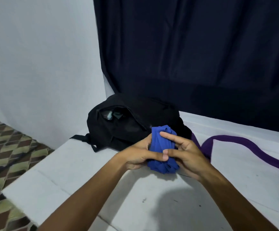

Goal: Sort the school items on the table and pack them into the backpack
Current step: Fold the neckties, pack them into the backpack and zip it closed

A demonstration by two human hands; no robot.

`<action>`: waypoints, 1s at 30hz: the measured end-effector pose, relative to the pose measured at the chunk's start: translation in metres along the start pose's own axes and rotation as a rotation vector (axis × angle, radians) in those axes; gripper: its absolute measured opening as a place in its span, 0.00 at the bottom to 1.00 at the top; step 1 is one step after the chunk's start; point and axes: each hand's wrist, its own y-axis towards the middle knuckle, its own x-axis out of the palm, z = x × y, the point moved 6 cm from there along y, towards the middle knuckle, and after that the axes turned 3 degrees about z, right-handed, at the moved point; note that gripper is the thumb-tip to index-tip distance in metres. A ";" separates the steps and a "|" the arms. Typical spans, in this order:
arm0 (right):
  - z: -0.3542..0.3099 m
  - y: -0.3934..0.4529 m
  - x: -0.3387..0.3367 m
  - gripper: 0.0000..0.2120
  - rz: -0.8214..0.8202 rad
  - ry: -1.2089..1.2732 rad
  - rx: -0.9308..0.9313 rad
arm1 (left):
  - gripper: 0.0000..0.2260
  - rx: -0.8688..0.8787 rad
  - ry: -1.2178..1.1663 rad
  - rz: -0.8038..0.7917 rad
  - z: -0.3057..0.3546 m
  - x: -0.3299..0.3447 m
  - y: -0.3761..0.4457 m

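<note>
A bundled blue cloth (pixel 160 144) is held above the white table (pixel 79 165), just in front of the black backpack (pixel 118 129). My left hand (pixel 138 155) grips the bundle from the left, thumb across its front. My right hand (pixel 183 152) holds it from the right, fingers curled over the top and side. The backpack lies on the table near the wall with its top pocket open, and some small items show dimly inside.
A purple fabric strip (pixel 245 145) curves over the table to the right of my hands. A dark curtain (pixel 193 52) hangs behind the table, and a white wall (pixel 40 64) stands at the left. Patterned floor (pixel 7 150) lies beyond the table's left edge.
</note>
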 end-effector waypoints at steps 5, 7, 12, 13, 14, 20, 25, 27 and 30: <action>0.021 0.054 0.049 0.26 0.090 0.060 -0.038 | 0.22 0.060 0.248 0.090 0.053 -0.133 -0.012; 0.034 0.060 0.064 0.31 0.069 0.096 -0.029 | 0.12 0.298 0.428 0.314 0.081 -0.176 -0.009; 0.058 0.072 0.102 0.38 0.047 0.037 0.047 | 0.17 0.741 1.379 0.199 0.126 -0.200 0.052; 0.057 0.077 0.110 0.38 0.061 -0.001 0.055 | 0.19 0.652 1.501 0.045 0.123 -0.200 0.072; 0.056 0.084 0.117 0.37 0.081 -0.044 0.053 | 0.19 0.563 1.581 -0.085 0.121 -0.198 0.090; 0.031 0.131 0.128 0.33 0.310 -0.328 0.019 | 0.08 0.496 1.477 -0.279 0.136 -0.190 0.138; 0.005 0.189 0.121 0.36 0.400 -0.476 -0.018 | 0.08 0.589 1.412 -0.182 0.178 -0.188 0.145; 0.003 0.216 0.113 0.37 0.419 -0.488 -0.011 | 0.08 0.606 1.438 -0.183 0.194 -0.186 0.146; 0.003 0.246 0.097 0.38 0.450 -0.480 -0.025 | 0.07 0.613 1.496 -0.184 0.212 -0.189 0.144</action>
